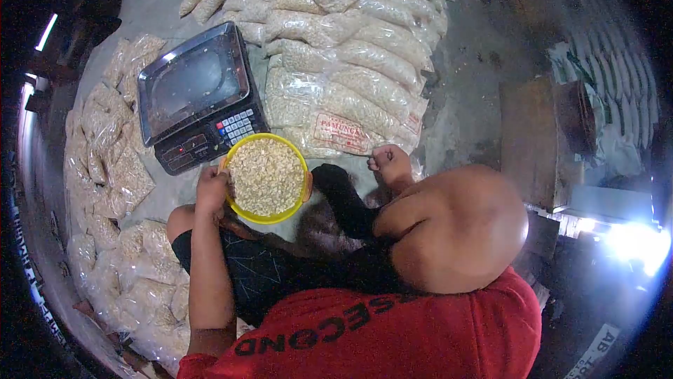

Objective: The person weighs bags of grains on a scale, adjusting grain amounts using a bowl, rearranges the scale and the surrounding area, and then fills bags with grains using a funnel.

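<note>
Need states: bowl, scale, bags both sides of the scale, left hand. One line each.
Yellow bowl: upright, filled with pale pieces.
Left hand: gripping the bowl's side.
Scale: on, red display lit; reading illegible.
Bags right of scale: filled, laid overlapping in rows.
Bags left of scale: filled, heaped loosely.
</note>
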The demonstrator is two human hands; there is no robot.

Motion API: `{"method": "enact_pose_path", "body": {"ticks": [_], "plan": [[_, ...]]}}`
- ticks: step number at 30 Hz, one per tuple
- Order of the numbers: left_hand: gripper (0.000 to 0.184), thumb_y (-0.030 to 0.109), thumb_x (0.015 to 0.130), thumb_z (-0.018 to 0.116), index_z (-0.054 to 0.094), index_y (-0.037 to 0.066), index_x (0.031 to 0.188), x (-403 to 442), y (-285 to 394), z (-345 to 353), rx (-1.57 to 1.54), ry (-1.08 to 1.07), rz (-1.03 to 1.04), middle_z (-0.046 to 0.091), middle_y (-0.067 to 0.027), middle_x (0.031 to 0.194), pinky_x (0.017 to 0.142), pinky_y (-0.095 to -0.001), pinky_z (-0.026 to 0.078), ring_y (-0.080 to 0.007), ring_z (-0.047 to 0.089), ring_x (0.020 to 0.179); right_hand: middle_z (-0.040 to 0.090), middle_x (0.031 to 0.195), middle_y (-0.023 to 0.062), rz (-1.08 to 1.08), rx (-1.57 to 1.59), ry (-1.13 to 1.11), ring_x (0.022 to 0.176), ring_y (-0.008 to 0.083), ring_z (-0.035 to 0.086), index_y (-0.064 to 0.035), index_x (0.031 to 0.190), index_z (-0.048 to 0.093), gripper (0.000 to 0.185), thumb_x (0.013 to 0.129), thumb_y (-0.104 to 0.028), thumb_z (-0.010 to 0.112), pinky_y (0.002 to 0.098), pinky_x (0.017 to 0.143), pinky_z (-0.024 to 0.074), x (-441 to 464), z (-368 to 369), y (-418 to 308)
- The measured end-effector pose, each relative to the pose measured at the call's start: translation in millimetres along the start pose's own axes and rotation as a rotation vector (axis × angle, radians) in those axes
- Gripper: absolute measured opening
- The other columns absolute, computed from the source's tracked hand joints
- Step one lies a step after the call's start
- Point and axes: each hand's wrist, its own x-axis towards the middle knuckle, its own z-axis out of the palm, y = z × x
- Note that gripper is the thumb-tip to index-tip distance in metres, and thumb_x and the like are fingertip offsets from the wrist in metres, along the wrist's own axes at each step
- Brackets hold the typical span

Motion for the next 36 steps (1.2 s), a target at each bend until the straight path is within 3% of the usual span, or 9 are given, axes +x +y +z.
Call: {"method": "enact_pose_path", "body": {"ticks": [8, 12, 13, 15, 19, 21, 28, 31, 36], "plan": [[0.022, 0.017, 0.099, 0.063, 0.062, -0.001, 0.111, 13, -13, -5, 0.118, 0.036, 0.059, 0.068, -0.0083, 0.090, 0.068, -0.0349, 0.053, -0.0189, 0.063, 0.076, 0.055, 0.065, 0.0085, -0.088, 0.096, 0.328, 0.054, 0.0210, 0.049, -0.0074, 0.085, 0.064, 0.038, 0.103, -0.040, 0.056, 0.0383, 0.056, 0.0459, 65, 59, 37], [0.026, 0.019, 0.097, 0.064, 0.065, -0.003, 0.110, 5, -9, -4, 0.125, 0.045, 0.071, 0.071, -0.0118, 0.096, 0.075, -0.0361, 0.053, -0.0211, 0.066, 0.084, 0.063, 0.074, 0.0137, -0.192, -0.005, 0.249, 0.067, 0.0286, 0.063, -0.0052, 0.084, 0.069, 0.016, 0.096, -0.016, 0.068, 0.0392, 0.063, 0.0495, 83, 20, 19], [0.026, 0.019, 0.097, 0.064, 0.065, -0.003, 0.110, 4, -8, -3, 0.122, 0.049, 0.071, 0.071, -0.0118, 0.096, 0.075, -0.0361, 0.053, -0.0211, 0.066, 0.084, 0.063, 0.074, 0.0137, -0.196, -0.005, 0.246, 0.067, 0.0286, 0.063, -0.0052, 0.084, 0.069, 0.016, 0.096, -0.016, 0.068, 0.0392, 0.063, 0.0495, 86, 5, 12], [0.029, 0.019, 0.096, 0.064, 0.066, -0.005, 0.112, 3, -9, -1, 0.031, 0.055, 0.018, 0.072, -0.0143, 0.099, 0.078, -0.0351, 0.053, -0.0216, 0.067, 0.086, 0.066, 0.088, 0.0161, -0.202, -0.159, -0.049, 0.080, 0.0290, 0.066, -0.0037, 0.098, 0.067, 0.013, 0.096, -0.016, 0.068, 0.0384, 0.072, 0.0507, 88, -32, -11], [0.031, 0.019, 0.095, 0.065, 0.066, -0.005, 0.114, 20, -23, -8, 0.189, 0.067, 0.008, 0.073, -0.0160, 0.099, 0.080, -0.0353, 0.053, -0.0219, 0.068, 0.088, 0.067, 0.087, 0.0178, -0.243, -0.221, -0.225, 0.082, 0.0379, 0.067, -0.0047, 0.096, 0.064, 0.010, 0.094, -0.015, 0.064, 0.0444, 0.074, 0.0532, 89, -73, -42], [0.023, 0.019, 0.100, 0.062, 0.061, 0.000, 0.114, 26, -27, -7, 0.160, 0.056, 0.087, 0.066, -0.0070, 0.082, 0.058, -0.0348, 0.051, -0.0183, 0.060, 0.064, 0.065, 0.086, 0.0174, -0.292, -0.439, -0.347, 0.082, 0.0380, 0.067, -0.0046, 0.094, 0.063, 0.009, 0.093, -0.013, 0.064, 0.0454, 0.074, 0.0528, 88, -82, -39], [0.023, 0.020, 0.098, 0.063, 0.060, 0.002, 0.113, 13, -11, -2, 0.267, 0.081, 0.057, 0.063, -0.0065, 0.078, 0.055, -0.0354, 0.050, -0.0182, 0.059, 0.061, 0.065, 0.086, 0.0168, -0.032, -0.391, -0.223, 0.082, 0.0351, 0.066, -0.0023, 0.092, 0.062, 0.006, 0.088, -0.002, 0.066, 0.0431, 0.073, 0.0510, 49, -84, -17], [0.021, 0.020, 0.097, 0.065, 0.064, 0.001, 0.105, 9, -7, 1, 0.099, 0.039, 0.006, 0.069, -0.0100, 0.083, 0.064, -0.0354, 0.052, -0.0185, 0.064, 0.071, 0.065, 0.087, 0.0171, -0.006, -0.402, -0.140, 0.083, 0.0357, 0.067, -0.0023, 0.092, 0.062, 0.006, 0.087, -0.001, 0.064, 0.0441, 0.073, 0.0512, 28, -91, -12], [0.017, 0.020, 0.100, 0.063, 0.056, 0.004, 0.102, 3, -5, 3, -0.005, 0.013, 0.007, 0.060, -0.0045, 0.075, 0.052, -0.0336, 0.048, -0.0166, 0.057, 0.058, 0.065, 0.087, 0.0175, 0.052, -0.490, -0.016, 0.083, 0.0367, 0.067, -0.0023, 0.092, 0.061, 0.008, 0.085, 0.001, 0.060, 0.0457, 0.074, 0.0516, 0, -124, -11]]}}
